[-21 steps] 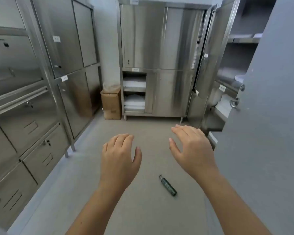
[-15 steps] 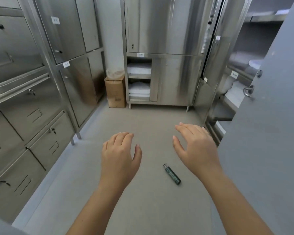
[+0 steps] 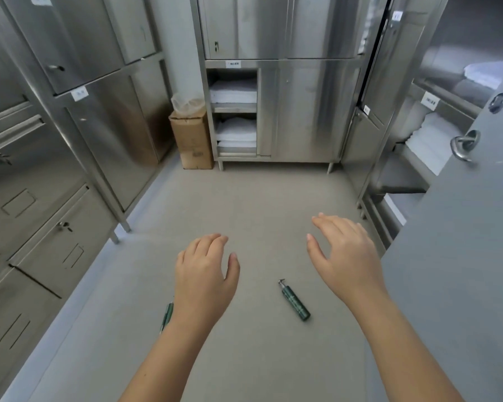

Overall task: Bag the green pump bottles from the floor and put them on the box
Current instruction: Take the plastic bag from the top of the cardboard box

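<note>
A dark green pump bottle [image 3: 295,300] lies on its side on the grey floor, between my two hands and a little below them. A second green bottle [image 3: 167,316] shows as a thin sliver at the left edge of my left wrist, mostly hidden by it. My left hand [image 3: 205,275] hovers with relaxed fingers and holds nothing. My right hand [image 3: 344,256] is spread open above the floor, right of the bottle, also holding nothing. A cardboard box [image 3: 191,139] stands at the back with a clear plastic bag [image 3: 186,102] on top.
Stainless steel cabinets [image 3: 55,169] line the left side, and a steel cupboard [image 3: 288,111] with folded white towels stands at the back. An open grey door [image 3: 462,271] with a handle is close on the right. Open shelves sit behind it.
The view has tilted further down and the floor takes up more of it. A second green bottle has come into sight beside my left wrist. Both hands stay open over the floor.
</note>
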